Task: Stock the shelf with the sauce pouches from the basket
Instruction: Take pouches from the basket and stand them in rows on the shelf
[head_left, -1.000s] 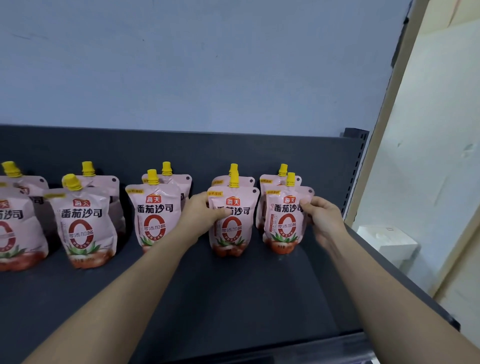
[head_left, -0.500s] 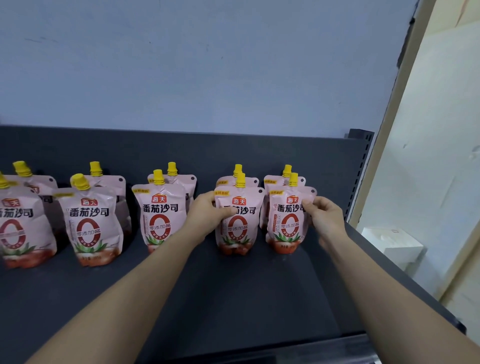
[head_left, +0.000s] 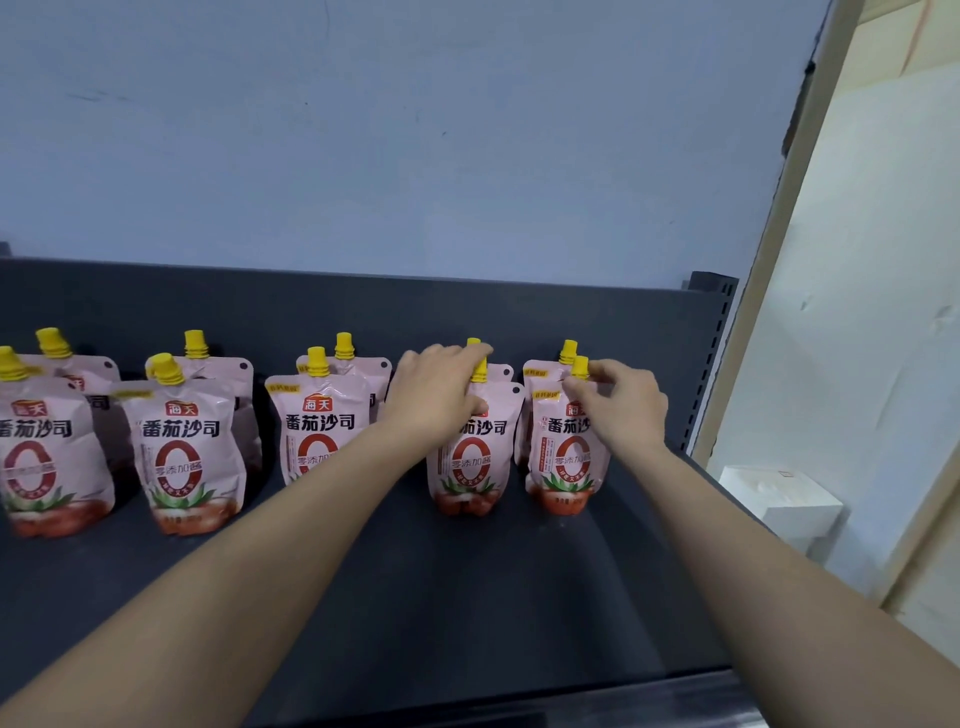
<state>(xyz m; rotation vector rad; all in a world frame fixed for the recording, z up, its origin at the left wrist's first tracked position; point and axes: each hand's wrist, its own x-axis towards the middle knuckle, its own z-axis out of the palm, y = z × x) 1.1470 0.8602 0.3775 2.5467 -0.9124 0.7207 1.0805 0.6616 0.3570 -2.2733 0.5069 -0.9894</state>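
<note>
The left hand (head_left: 436, 395) is curled over the top of the second-last pouch (head_left: 470, 467) in the front row, fingers wrapped round its yellow spout (head_left: 479, 370), and the right hand (head_left: 623, 400) pinches the end pouch (head_left: 569, 462) at its cap (head_left: 580, 366) with thumb and fingertips. Both pouches stand upright on the dark shelf (head_left: 467, 597), each just in front of a rear pouch (head_left: 540, 379), with three more pairs (head_left: 182, 447) lined up to the left; the basket is out of view. The placing looks nearly done, so the risk lies in the letting go. These are soft pouches balanced on narrow bases and held only at the top, so a sideways tug on release could tip one forward onto the open shelf front or knock it into its neighbour. The end pouch sits near the shelf's right edge, where a nudge outward could send it off
</note>
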